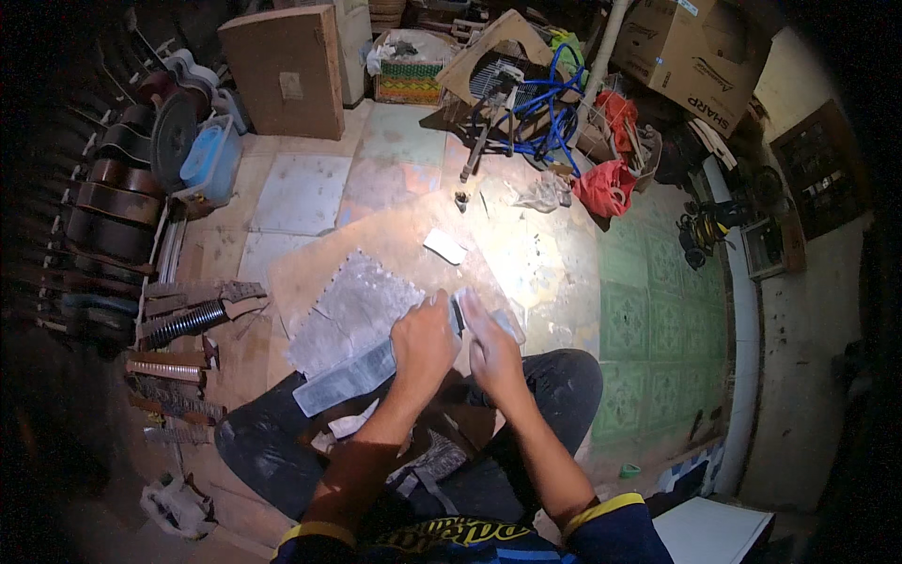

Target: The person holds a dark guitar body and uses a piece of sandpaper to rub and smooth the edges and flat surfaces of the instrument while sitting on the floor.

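My left hand (423, 334) is closed on a long, dusty grey bar (343, 381), which slants from lower left up to the middle of the view. Just right of it, my right hand (489, 343) is closed round a pale piece at the bar's upper end; motion blur and my fingers hide its shape. A crumpled grey sheet with ragged edges (343, 305) lies on a tan board (301, 258) beyond my hands. A small white piece (444, 246) lies higher on the board, and a small dark object (461, 200) is near its far edge.
My bent legs flank the work. At left are fretted instrument necks (188, 324), racked dark instrument bodies (117, 216) and a blue tub (202, 160). Ahead stand a brown board (268, 75), tangled blue hose (554, 113), red bags (601, 188) and cartons (686, 47). A wall runs along the right.
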Tool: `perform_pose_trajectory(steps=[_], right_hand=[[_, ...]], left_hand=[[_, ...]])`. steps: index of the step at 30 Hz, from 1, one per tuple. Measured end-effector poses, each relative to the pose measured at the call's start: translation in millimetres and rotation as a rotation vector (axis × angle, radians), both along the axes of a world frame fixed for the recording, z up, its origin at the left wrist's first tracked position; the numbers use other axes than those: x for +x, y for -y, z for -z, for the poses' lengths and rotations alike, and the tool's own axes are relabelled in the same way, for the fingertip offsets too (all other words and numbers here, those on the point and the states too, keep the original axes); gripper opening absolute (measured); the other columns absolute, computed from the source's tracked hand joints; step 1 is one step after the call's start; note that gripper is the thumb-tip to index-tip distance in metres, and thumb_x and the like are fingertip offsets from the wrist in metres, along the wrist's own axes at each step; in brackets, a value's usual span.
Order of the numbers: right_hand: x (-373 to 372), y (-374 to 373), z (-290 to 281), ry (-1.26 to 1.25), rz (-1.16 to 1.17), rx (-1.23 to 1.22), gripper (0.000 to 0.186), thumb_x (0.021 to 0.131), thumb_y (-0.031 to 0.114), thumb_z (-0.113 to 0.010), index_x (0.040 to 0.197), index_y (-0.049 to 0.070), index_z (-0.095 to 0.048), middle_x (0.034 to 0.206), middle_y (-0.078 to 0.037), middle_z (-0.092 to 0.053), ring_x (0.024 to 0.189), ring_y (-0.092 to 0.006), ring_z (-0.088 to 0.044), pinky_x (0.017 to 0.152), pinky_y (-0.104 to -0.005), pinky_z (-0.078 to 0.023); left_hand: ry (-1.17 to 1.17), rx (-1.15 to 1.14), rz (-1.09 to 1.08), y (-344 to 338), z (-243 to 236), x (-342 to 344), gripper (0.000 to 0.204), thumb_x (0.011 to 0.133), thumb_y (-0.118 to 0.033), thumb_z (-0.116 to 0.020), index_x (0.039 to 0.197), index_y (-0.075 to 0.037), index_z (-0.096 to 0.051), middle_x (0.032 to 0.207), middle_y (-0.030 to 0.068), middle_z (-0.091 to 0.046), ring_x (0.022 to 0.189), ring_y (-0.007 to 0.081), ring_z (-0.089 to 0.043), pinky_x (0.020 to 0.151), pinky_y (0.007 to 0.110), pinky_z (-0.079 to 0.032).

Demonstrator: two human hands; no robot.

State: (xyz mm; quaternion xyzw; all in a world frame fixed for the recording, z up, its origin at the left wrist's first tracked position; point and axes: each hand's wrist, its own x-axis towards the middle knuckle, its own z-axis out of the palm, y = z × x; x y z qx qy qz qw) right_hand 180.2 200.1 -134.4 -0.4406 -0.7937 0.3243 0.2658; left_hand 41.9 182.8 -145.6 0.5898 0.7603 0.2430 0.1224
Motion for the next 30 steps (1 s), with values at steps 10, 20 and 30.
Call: perform_pose_trajectory(steps=[10, 20, 30], right_hand=[[17, 16, 11, 0.019, -0.005, 0.024, 0.064, 0.083, -0.011, -0.051, 0.145, 0.006, -0.053, 0.151, -0.021, -0.048, 0.134, -0.0384, -0.052, 0.109, -0.0393, -0.045], [12, 13, 13, 0.024, 0.044, 0.02, 0.064, 0.084, -0.01, -0.054, 0.145, 0.008, -0.053, 0.151, -0.02, -0.049, 0.133, -0.0379, -0.053, 0.109, -0.0387, -0.046], [4, -4, 4, 0.006, 0.042, 0.001, 0.065, 0.083, -0.01, -0.054, 0.146, 0.007, -0.053, 0.151, -0.019, -0.049, 0.133, -0.0362, -0.053, 0.109, -0.0397, -0.046]], left_hand=[[-0.048, -0.02, -0.015, -1, -3, 4, 0.014, 0.079, -0.006, -0.065, 0.092, -0.004, -0.06, 0.08, 0.0173, -0.068, 0.078, 0.0373, -0.07, 0.066, 0.047, -0.056], [-0.05, -0.018, -0.013, 5, 0, 10, 0.014, 0.079, -0.007, -0.066, 0.091, -0.004, -0.06, 0.082, 0.0176, -0.068, 0.078, 0.038, -0.07, 0.067, 0.048, -0.056], [-0.043, 0.013, 0.0, 1, -6, 10, 0.015, 0.079, -0.009, -0.067, 0.092, -0.003, -0.061, 0.08, 0.0178, -0.067, 0.078, 0.0387, -0.069, 0.067, 0.048, -0.056]])
